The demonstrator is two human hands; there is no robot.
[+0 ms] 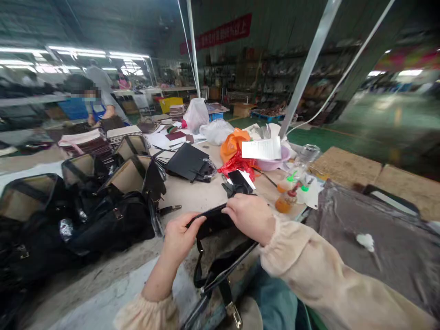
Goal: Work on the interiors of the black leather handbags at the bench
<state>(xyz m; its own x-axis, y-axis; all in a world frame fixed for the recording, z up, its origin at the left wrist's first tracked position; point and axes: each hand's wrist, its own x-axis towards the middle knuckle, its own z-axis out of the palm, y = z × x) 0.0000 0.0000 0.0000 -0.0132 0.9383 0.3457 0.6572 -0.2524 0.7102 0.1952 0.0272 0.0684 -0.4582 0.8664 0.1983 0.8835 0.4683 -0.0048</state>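
Note:
A black bag (220,222) with straps hangs over the table's near edge in front of me. My left hand (180,233) pinches the left end of its upper edge between thumb and fingers. Farther right along the same edge, my right hand (250,215) has its fingers closed around it. Below my hands dangles a black strap (225,293) with a metal clasp (234,315) at its end. The bag's lower part is partly hidden by my arms and the table edge.
Several black bags with tan linings (120,215) crowd the left. Beyond lie black panels (188,161), a red plastic bag (239,165), a purple basin (275,158) and bottles of orange liquid (283,204). A metal post (309,68) rises at right. A person (103,87) bends over work far left.

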